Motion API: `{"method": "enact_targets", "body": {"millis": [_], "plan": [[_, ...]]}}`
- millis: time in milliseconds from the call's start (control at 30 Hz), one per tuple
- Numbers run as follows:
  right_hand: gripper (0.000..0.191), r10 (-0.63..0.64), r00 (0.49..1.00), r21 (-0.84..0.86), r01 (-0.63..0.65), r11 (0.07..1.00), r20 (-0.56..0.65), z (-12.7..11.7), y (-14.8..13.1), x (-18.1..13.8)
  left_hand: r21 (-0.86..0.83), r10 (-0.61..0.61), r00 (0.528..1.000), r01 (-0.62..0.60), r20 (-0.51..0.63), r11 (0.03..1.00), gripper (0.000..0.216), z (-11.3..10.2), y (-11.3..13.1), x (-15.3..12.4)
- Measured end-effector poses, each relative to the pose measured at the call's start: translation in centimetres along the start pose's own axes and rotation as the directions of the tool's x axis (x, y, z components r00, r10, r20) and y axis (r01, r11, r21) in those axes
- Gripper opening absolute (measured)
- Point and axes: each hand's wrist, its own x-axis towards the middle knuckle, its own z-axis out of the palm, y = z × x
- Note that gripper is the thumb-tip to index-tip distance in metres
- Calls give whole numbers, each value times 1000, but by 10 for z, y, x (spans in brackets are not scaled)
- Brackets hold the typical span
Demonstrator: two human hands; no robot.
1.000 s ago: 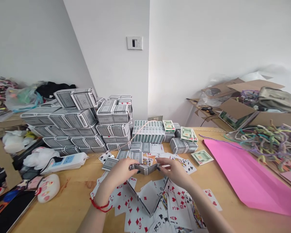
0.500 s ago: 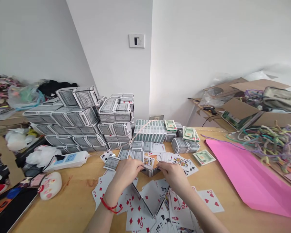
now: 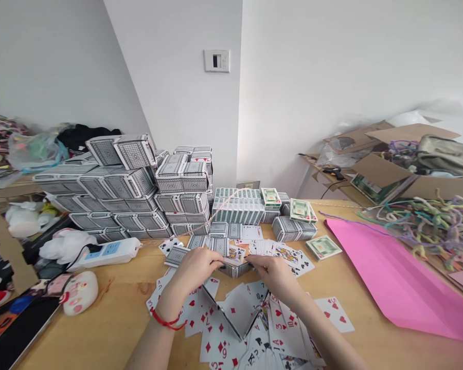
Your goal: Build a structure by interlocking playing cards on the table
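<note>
My left hand, with a red cord on its wrist, pinches the left end of a small block of folded playing cards. At the block's right end, the fingers of my right hand are closed on it too. The block shows grey patterned backs and bends toward me in the middle. Nearer me, a V-shaped piece of folded cards stands on edge on loose face-up playing cards. Beyond my hands lie more cards, among them a face card.
Stacked card boxes rise at the back left, beside a row of green-white decks. A power strip and a white plush toy lie left. Pink paper and tangled yarn cover the right side.
Both hands have shifted slightly left along with the block. My right fingertips have slid a little along its end. The view has tilted slightly.
</note>
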Motion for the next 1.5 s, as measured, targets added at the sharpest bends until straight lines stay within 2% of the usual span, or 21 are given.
{"method": "enact_targets", "body": {"millis": [167,333,400,467,533,600,633,700,767,900,1167,1300,1367,1500], "plan": [[30,-23,999,-14,23,1000,-40,3,1,3,-9,19,1000,-19,-9,1000,27,3,0,0],[28,-153,974,-135,131,982,-168,-13,-18,-5,-92,-14,1000,13,-7,996,33,0,-6,-2],[17,-149,987,-140,139,980,-65,-24,-35,-15,-113,-26,999,28,21,993,34,-3,-8,-4],[17,-158,975,-81,173,982,157,-30,-53,-28,-123,-8,998,15,57,992,34,-6,-10,-6],[26,-130,926,-95,174,980,355,-30,-70,-39,-125,11,996,0,87,992,35,-7,-10,-8],[16,-51,862,-245,199,949,504,-25,-83,-45,-117,-1,993,15,119,993,36,-8,-9,-10],[11,-7,830,-320,223,921,558,-21,-88,-46,-111,-17,990,33,137,993,37,-7,-9,-10],[9,29,806,-403,264,876,591,-15,-94,-45,-100,-51,986,67,158,993,37,-6,-8,-10],[11,24,811,-430,284,857,584,-10,-93,-43,-99,-46,989,60,139,993,37,-5,-6,-9],[13,-5,854,-417,259,871,520,-5,-83,-39,-86,9,1000,-7,26,996,35,-4,0,-5],[10,-86,913,-288,213,934,398,-3,-71,-39,-65,-17,995,10,-100,998,33,-1,0,0],[6,-133,929,-128,187,974,347,-8,-69,-36,-58,-58,981,48,-185,997,35,-2,-6,1],[14,-161,945,-7,170,985,286,-14,-69,-33,-46,-100,975,92,-198,995,36,-3,-10,1],[26,-278,950,293,229,928,138,-41,-72,-44,-57,-148,970,139,-195,989,36,-8,-15,0]]}}
